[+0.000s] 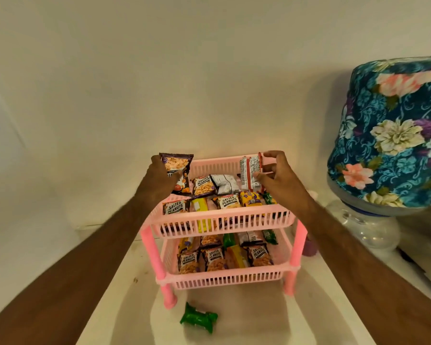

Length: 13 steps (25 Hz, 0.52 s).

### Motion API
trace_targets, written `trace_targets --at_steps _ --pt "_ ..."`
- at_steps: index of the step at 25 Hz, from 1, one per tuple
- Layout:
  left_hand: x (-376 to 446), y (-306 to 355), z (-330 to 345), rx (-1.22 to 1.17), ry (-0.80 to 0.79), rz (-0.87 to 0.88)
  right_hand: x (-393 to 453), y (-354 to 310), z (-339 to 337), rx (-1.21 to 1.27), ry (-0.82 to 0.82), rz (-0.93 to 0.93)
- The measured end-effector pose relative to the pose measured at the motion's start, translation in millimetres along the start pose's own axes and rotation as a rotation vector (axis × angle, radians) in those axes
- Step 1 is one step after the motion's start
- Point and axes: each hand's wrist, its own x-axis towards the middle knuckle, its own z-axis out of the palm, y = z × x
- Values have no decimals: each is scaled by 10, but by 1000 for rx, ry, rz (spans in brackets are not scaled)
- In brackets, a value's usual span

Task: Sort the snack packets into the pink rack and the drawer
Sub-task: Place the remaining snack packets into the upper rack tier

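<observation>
A two-tier pink rack [222, 221] stands on a white surface in the middle, both shelves holding several snack packets, many labelled salted peanuts [228, 201]. My left hand [157, 179] grips a purple peanut packet [178, 170] upright over the top shelf's left rear corner. Over the right rear of that shelf my right hand [275, 174] pinches a red and white packet [250, 173], also held upright. A green packet [198, 319] lies on the surface in front of the rack. No drawer is in view.
A water jar under a blue floral cover [388, 135] stands at the right on a clear dispenser base [366, 227]. A small purple object [310, 246] sits behind the rack's right leg. A plain wall rises close behind the rack.
</observation>
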Motion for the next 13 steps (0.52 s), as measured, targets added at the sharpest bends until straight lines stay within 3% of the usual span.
trace_targets --at_steps 6,13 --pt "402 -151 364 216 -72 -91 534 151 -232 -123 -68 143" --pt "669 -296 562 352 -208 -143 713 123 359 -133 -444 127"
